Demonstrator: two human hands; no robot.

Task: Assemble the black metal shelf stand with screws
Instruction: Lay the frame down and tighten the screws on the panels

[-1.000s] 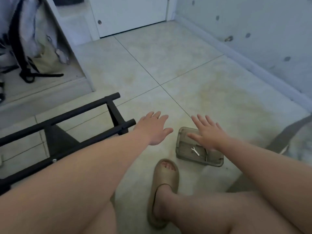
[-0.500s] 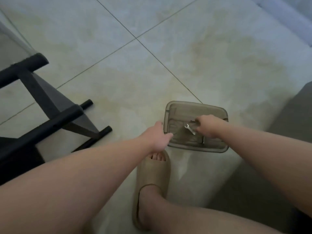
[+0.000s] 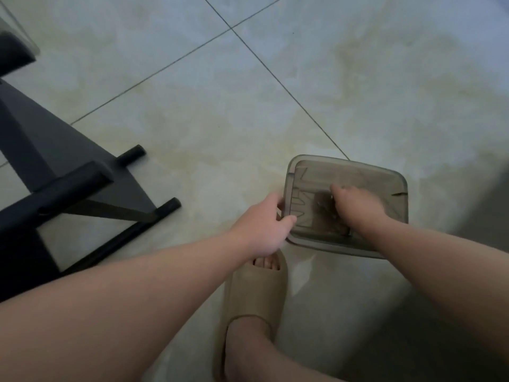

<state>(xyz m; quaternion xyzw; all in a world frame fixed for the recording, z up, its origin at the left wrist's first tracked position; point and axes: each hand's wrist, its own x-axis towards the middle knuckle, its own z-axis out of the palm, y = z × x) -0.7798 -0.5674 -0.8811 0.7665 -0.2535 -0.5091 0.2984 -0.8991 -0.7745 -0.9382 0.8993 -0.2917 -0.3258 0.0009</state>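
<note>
A smoky translucent plastic box [image 3: 385, 177] lies on the tiled floor in front of me. My left hand [image 3: 264, 227] grips its left rim, thumb over the near corner. My right hand [image 3: 355, 206] reaches down inside the box with curled fingers; what they touch is blurred and hidden. The small wrench is not visible now. The black metal shelf stand [image 3: 68, 186] lies on the floor at the left, its tubes and a triangular side plate pointing toward the box.
My foot in a beige slipper [image 3: 253, 293] rests just below the box. Pale tiled floor [image 3: 248, 92] stretches ahead. A dark grey surface [image 3: 490, 216] edges the right side.
The view tilted down and closer. My left hand has taken hold of the box's left rim. My right hand has pushed deeper into the box, covering the wrench.
</note>
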